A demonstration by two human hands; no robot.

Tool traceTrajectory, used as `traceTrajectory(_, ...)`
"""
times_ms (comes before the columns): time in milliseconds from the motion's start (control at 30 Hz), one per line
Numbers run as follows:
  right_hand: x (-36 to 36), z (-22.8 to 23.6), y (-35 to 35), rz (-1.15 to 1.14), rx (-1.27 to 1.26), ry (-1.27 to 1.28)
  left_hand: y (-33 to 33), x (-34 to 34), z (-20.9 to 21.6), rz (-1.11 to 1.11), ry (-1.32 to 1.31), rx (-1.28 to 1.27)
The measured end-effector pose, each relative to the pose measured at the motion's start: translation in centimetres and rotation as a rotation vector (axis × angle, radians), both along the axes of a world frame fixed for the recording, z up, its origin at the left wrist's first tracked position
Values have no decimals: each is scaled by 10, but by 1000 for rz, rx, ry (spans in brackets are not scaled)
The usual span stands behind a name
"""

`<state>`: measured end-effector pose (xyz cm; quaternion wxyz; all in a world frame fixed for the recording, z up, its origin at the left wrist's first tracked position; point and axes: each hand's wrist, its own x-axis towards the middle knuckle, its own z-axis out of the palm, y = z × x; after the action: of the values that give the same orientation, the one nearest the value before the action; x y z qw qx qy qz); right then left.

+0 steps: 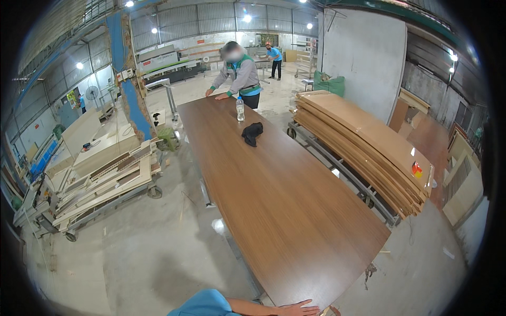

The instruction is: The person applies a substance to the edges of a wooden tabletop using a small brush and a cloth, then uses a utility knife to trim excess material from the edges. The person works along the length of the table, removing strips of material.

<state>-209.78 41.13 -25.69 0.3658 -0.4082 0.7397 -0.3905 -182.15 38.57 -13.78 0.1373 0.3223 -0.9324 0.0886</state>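
A long brown wood-grain board (pixel 274 200) stretches from the lower edge away to the far end. My left hand (pixel 299 308) lies flat on its near end, fingers spread, with the forearm coming from a blue sleeve (pixel 204 304). Just past the near right corner, a small brownish shape (pixel 334 311) shows at the lower edge; it may be part of my right hand, but too little is visible. Toward the far end of the board, a black crumpled cloth (pixel 252 134) rests near an upright clear bottle with a blue cap (pixel 240 109).
At the far end, a co-worker (pixel 237 76) has both hands on the board. A stack of brown panels (pixel 363 147) on a wheeled cart stands to the right. Leftward, another cart (pixel 113 187) carries pale wood pieces. Another person (pixel 274 59) in blue stands farther back.
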Motion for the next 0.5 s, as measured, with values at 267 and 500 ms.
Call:
traceTrajectory(267, -7, 15, 42, -225, 280, -40, 5, 9, 37, -128, 215, 478)
traceTrajectory(500, -7, 25, 29, -255, 295, -2, -4, 5, 19, -54, 177, 162)
